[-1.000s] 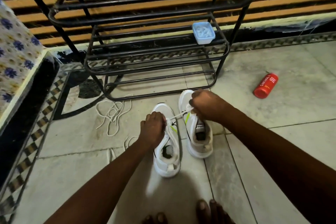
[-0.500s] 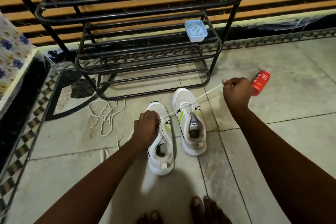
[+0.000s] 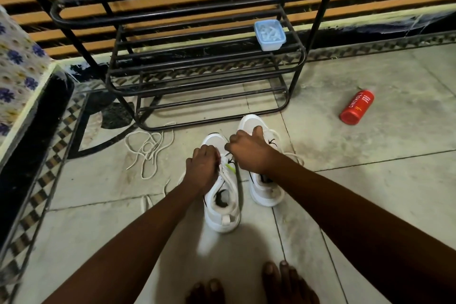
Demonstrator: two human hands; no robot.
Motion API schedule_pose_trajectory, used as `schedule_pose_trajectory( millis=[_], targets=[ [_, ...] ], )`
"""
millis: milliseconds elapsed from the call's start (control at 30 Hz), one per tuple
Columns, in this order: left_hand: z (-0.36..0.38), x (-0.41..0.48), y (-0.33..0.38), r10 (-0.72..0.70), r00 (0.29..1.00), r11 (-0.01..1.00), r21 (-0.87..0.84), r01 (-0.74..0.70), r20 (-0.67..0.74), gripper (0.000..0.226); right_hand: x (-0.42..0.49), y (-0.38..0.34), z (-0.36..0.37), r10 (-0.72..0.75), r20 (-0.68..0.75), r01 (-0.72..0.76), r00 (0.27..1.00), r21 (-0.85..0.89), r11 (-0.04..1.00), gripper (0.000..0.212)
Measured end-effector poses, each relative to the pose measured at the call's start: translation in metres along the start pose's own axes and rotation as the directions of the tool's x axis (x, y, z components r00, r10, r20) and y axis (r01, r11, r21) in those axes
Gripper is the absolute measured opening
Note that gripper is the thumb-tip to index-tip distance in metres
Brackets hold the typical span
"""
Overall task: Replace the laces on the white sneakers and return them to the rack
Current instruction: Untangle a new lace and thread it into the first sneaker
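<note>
A white mesh sneaker with a lime-green flash (image 3: 222, 201) stands on the pale tiled floor (image 3: 370, 192), directly under both hands. The left hand (image 3: 202, 168) is curled over its laced front and grips it. The right hand (image 3: 249, 153) is clenched just beside the left, and its fingertips pinch a white lace (image 3: 294, 155) whose slack loops out past the right wrist. Under that wrist, touching nothing but the floor, sits the second white sneaker (image 3: 267, 192), its toe poking out beyond the knuckles.

Beyond the hands the black tubular metal rack (image 3: 197, 57) has its bottom rail just ahead of the toes; a pale blue plastic tub (image 3: 270, 34) sits on a middle shelf. A loose tangle of off-white lace (image 3: 148, 148) lies to the left of the left hand. Well to the right there is open tile, then a red bottle lying on its side (image 3: 356, 107), printed "CINTHOL" and "FOAM BODY WASH". Bare toes (image 3: 283, 279) show nearest, below the forearms.
</note>
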State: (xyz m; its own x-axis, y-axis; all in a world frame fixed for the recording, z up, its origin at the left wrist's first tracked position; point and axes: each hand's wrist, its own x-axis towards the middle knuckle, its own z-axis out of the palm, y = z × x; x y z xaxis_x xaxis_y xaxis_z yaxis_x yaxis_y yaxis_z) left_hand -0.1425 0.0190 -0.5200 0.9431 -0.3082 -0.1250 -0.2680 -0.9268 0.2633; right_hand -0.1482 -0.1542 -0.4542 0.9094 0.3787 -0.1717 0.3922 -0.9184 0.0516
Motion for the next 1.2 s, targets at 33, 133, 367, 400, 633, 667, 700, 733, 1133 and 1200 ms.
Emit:
schedule_pose_trajectory(
  millis=[33,133,367,400,633,667,700,733,1133,1200],
  targets=[
    [0.0,0.0,0.0,-0.001,1.0,1.0,-0.001,0.001,0.009,0.026,0.002,-0.003,-0.002,-0.009,0.03,0.01,1.0,-0.01,1.0,0.026],
    [-0.002,0.0,0.0,-0.003,0.999,1.0,0.0,0.003,0.037,0.027,0.003,-0.002,-0.011,0.005,-0.005,-0.005,1.0,0.016,1.0,0.023],
    [-0.001,-0.001,-0.001,0.012,1.0,0.999,-0.037,-0.011,0.027,0.023,-0.016,0.044,-0.025,0.293,-0.254,-0.259,0.922,0.16,0.953,0.017],
    [-0.002,-0.001,-0.001,0.014,1.0,0.999,-0.038,-0.014,0.022,0.023,-0.019,0.052,-0.024,0.338,-0.285,-0.298,0.897,0.175,0.938,0.019],
    [-0.003,-0.003,-0.001,0.031,1.0,0.998,-0.054,-0.031,-0.004,0.022,-0.036,0.083,-0.016,0.582,-0.326,-0.511,0.745,0.282,0.812,0.025],
    [-0.003,-0.003,-0.001,0.037,0.999,0.998,-0.056,-0.037,-0.005,0.023,-0.035,0.082,-0.015,0.584,-0.294,-0.52,0.757,0.272,0.81,0.024],
    [-0.003,-0.002,-0.001,0.044,0.999,0.997,-0.059,-0.044,-0.009,0.024,-0.034,0.08,-0.012,0.575,-0.27,-0.519,0.772,0.254,0.816,0.02],
    [-0.002,-0.002,-0.003,0.055,0.998,0.996,-0.072,-0.055,-0.014,0.024,-0.033,0.077,-0.01,0.559,-0.263,-0.508,0.787,0.24,0.827,0.016],
    [-0.051,0.006,-0.015,-0.12,0.981,0.564,-0.823,-0.059,-0.153,0.033,-0.004,-0.008,-0.004,0.156,-0.078,-0.103,0.985,0.462,0.881,0.049],
    [-0.063,0.007,-0.011,-0.148,0.967,0.499,-0.86,-0.106,-0.205,0.029,0.001,-0.012,-0.006,0.117,-0.008,-0.091,0.993,0.584,0.807,0.053]
  ],
)
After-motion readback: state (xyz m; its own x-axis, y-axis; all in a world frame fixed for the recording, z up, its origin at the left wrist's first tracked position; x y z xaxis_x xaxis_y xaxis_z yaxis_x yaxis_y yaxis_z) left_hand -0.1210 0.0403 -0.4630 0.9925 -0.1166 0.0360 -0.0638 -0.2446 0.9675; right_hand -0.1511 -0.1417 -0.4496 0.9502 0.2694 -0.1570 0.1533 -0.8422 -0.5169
